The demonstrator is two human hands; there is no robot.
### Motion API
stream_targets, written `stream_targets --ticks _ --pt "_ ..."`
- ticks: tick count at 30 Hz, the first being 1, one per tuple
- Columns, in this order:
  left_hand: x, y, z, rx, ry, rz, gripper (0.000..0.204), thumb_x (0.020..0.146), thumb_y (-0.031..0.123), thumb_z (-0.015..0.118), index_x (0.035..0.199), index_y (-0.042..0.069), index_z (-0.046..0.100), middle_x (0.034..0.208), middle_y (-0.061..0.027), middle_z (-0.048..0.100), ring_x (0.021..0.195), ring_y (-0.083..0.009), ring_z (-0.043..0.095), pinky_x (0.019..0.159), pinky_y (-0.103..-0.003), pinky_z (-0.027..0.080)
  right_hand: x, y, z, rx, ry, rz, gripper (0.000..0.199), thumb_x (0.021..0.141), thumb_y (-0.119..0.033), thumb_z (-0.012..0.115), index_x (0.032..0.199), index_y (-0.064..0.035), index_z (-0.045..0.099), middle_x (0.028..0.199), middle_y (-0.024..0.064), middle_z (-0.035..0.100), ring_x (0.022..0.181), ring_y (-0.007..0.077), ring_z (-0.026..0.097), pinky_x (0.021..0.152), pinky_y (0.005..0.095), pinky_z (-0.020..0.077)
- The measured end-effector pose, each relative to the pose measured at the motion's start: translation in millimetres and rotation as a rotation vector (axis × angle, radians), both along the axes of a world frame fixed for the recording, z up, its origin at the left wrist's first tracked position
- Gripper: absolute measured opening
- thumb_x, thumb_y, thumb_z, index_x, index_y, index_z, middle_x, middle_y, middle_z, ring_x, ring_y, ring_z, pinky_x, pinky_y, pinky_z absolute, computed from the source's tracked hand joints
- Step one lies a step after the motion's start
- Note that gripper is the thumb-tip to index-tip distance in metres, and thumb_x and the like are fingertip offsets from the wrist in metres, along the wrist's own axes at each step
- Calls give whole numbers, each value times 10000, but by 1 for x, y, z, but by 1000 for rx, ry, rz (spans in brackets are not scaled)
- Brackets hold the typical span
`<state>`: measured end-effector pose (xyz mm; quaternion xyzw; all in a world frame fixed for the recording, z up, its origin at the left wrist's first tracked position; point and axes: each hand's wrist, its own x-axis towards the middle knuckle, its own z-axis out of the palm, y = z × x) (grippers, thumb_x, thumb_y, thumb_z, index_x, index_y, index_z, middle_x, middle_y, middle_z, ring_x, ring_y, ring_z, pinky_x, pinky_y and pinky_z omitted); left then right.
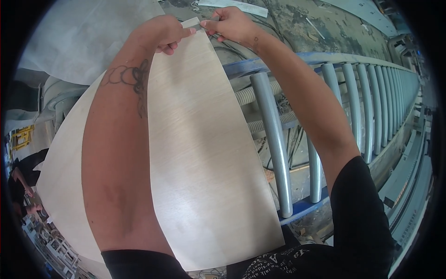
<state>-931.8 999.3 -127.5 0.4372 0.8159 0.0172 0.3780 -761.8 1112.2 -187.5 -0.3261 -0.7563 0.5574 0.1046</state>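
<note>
A long pale wood-grain panel stretches from my body to the far end of my reach. My left hand is over its far end, fingers curled and one fingertip on a thin grey flat piece lying across the panel. At the panel's far right corner, my right hand pinches the other end of that grey piece between thumb and fingers. Its exact kind is too small to tell. My left forearm crosses above the panel and hides part of it.
To the right runs a roller conveyor with grey rollers and a blue frame. Whitish sheeting lies at the far left. Beyond, a white strip and cables lie on the stained floor. Another person's arm shows at the left edge.
</note>
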Motion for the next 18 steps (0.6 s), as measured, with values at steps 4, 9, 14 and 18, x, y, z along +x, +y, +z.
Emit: stream_targets --ticks 4,9,14,18 --pt "6 1 6 0 -4 -15 642 977 587 625 820 -35 642 738 -83 637 591 -193 650 553 -331 524 2 2 -6 -20 -6 -8 347 922 -348 785 885 -25 666 865 79 728 758 110 658 622 259 539" --pt "4 -6 6 -10 1 -19 627 982 576 617 816 -28 646 734 -83 646 593 -190 657 561 -331 521 1 -4 -4 -60 18 -6 338 924 -342 786 868 -31 666 868 80 732 771 112 664 612 260 545" --pt "9 -8 5 -14 5 -19 611 988 561 611 813 -23 646 730 -77 647 569 -186 655 545 -336 511 3 -7 -6 -61 -12 -13 331 927 -336 782 867 -33 665 869 79 734 767 109 667 613 256 553" --pt "8 -12 4 0 14 -24 602 992 553 611 825 -24 643 730 -73 644 558 -184 651 533 -340 505 3 -11 -3 -68 -7 -20 321 934 -328 774 867 -34 664 872 81 736 767 105 671 619 256 561"
